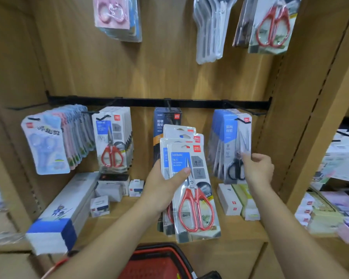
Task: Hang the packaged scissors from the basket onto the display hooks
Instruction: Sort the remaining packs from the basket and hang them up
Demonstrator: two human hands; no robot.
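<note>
My left hand [161, 186] grips a fanned stack of packaged red-handled scissors [191, 190], thumb across the front pack, held upright before the shelf. My right hand [256, 168] pinches the front pack of black-handled scissors [233, 150] hanging on the right hook [244, 112]. A black rail [149, 101] carries the display hooks. Matching red-handled scissor packs [113, 139] hang on the second hook from the left. The red basket [159, 262] sits below, at the bottom edge of view.
Blue and pink kids' scissor packs [48, 143] hang far left, dark packs [165, 119] in the middle behind my stack. More packs hang from an upper row [270, 23]. Boxes [63, 212] and small cartons [236, 200] lie on the wooden shelf below.
</note>
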